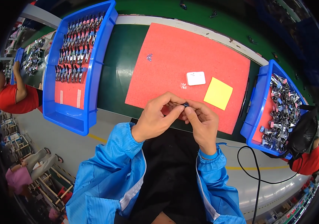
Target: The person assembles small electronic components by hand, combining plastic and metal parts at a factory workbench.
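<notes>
My left hand (155, 116) and my right hand (205, 123) meet over the near edge of a red foam mat (167, 80). Between their pinched thumbs and fingertips is a small dark piece (186, 104), mostly hidden by the fingers and too small to name. Just beyond my fingers, a small clear plastic bit (183, 86) lies beside a white rounded box (196, 78). A yellow square of paper (218, 93) rests farther right on the mat. Toward the mat's far left is a little cluster of bluish bits (149, 57).
A blue tray (91, 86) at left holds rows of clip-like metal parts (79, 41). At right, another blue tray (253, 123) carries a loose heap of similar parts (281, 112), with a black bag (303, 130) against it. A black cable (258, 175) hangs near my right sleeve. People in red work on both sides.
</notes>
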Action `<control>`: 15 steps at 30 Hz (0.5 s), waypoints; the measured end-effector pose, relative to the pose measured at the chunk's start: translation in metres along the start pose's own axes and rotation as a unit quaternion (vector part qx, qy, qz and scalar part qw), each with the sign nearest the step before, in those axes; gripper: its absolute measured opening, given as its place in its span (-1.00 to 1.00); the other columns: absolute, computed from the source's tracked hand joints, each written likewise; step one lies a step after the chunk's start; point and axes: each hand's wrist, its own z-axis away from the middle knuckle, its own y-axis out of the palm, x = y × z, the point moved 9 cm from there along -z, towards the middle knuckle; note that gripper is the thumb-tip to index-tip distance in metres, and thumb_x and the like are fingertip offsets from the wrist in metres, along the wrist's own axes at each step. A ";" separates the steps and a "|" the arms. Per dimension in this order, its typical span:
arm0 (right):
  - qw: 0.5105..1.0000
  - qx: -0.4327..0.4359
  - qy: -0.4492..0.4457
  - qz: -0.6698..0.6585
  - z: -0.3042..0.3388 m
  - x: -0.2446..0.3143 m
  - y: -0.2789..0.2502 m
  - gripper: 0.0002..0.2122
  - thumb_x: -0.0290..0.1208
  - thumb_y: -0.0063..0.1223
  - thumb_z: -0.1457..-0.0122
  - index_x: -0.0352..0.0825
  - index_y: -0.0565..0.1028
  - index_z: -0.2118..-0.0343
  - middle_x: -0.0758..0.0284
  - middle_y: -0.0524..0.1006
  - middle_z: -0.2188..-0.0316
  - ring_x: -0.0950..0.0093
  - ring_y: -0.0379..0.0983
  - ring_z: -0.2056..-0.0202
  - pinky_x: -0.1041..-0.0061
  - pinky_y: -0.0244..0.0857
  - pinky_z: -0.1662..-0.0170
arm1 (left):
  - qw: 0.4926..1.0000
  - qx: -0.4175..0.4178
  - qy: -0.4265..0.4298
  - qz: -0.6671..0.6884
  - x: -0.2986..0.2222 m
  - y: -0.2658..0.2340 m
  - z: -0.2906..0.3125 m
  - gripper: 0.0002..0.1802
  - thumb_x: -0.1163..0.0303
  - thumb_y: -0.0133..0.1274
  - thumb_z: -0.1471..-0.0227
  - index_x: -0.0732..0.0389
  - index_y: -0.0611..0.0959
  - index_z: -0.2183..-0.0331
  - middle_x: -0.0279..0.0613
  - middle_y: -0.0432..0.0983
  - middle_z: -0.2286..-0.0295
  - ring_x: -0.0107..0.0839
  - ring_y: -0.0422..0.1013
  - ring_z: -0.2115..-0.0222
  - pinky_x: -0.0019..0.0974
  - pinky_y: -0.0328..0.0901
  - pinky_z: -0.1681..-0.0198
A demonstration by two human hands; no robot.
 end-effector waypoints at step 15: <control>1.000 -0.011 -0.004 0.009 0.002 -0.002 0.001 -0.77 -0.51 0.08 -0.32 -0.49 0.53 0.02 0.32 0.62 0.34 0.61 0.52 0.35 0.66 0.37 0.32 | 0.999 -0.010 0.016 0.027 0.008 0.001 0.002 -0.82 0.58 0.05 -0.22 0.38 0.54 0.12 -0.12 0.58 0.25 -0.43 0.55 0.23 -0.34 0.50 0.14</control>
